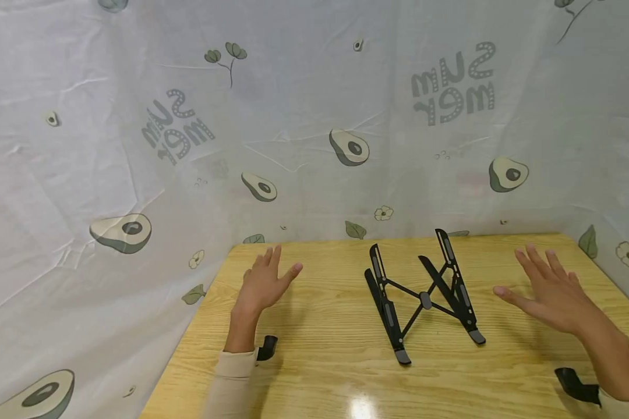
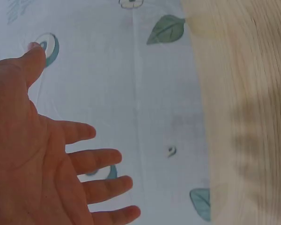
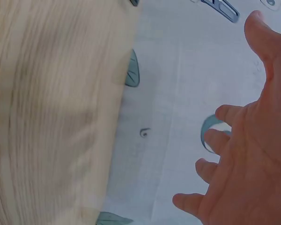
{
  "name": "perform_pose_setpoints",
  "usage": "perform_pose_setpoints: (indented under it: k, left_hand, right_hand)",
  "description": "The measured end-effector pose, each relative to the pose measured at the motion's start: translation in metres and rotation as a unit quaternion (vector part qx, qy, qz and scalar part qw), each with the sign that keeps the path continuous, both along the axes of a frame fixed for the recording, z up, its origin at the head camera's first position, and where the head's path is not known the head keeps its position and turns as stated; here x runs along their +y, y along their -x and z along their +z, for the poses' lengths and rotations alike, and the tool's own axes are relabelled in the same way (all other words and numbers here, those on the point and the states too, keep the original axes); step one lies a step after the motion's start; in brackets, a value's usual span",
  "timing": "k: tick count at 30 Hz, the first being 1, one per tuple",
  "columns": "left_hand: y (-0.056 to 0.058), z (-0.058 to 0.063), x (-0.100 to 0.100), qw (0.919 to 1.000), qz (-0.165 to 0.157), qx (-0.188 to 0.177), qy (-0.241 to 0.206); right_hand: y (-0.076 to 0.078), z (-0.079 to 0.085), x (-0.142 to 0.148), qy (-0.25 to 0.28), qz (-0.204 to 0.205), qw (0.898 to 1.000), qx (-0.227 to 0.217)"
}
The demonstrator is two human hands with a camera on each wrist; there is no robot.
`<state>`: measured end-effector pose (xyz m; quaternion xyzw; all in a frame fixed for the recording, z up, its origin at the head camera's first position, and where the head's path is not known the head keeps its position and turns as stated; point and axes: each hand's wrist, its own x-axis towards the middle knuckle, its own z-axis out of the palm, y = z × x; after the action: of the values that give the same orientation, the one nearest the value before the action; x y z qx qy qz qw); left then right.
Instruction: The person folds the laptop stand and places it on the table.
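A black folding laptop stand (image 1: 425, 300) stands unfolded on the wooden table, its two slotted side arms joined by crossed bars with a grey hub. To its left, my left hand (image 1: 264, 283) hovers over the table with fingers spread, holding nothing; its bare palm (image 2: 33, 164) fills the lower left of the left wrist view. On the other side my right hand (image 1: 552, 294) is raised, fingers apart, also touching nothing. In the right wrist view that hand (image 3: 253, 154) is at the right, and a slotted end of the stand (image 3: 222, 9) shows at the top.
The light wood table (image 1: 320, 361) meets a white curtain (image 1: 304, 105) printed with avocados and leaves, which hangs behind it and along both sides. Black wrist mounts (image 1: 267, 348) sit on both forearms. Light glares off the table's near part.
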<state>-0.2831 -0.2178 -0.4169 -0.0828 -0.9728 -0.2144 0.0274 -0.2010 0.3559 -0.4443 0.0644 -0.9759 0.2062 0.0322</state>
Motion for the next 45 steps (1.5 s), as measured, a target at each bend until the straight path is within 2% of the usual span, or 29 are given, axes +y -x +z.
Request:
perform_pose_setpoints:
  k: [5,9,17,22,30,45]
  left_hand:
    - [0.001,-0.005,0.023,0.9994,-0.023,0.013,-0.023]
    - [-0.001,-0.003,0.04,0.9985,-0.038,0.017,-0.036]
    - [0.001,0.001,0.068,0.9972,-0.059,0.029,-0.034]
    - [0.002,-0.002,0.083,0.9964,-0.071,0.033,-0.033]
    - [-0.002,-0.005,0.105,0.9942,-0.093,0.026,-0.048]
    - [-0.003,-0.007,0.15,0.9855,-0.137,0.015,-0.098]
  right_hand:
    - [0.005,-0.006,-0.006,0.017,0.02,1.0,0.006]
    - [0.01,-0.009,-0.012,0.029,0.028,0.999,0.012]
    - [0.019,-0.008,-0.024,0.042,0.045,0.998,0.015]
    - [0.023,-0.01,-0.032,0.049,0.049,0.998,0.013]
    - [0.025,-0.015,-0.047,0.09,0.076,0.993,0.028]
    - [0.033,-0.022,-0.071,0.134,0.09,0.985,0.056]
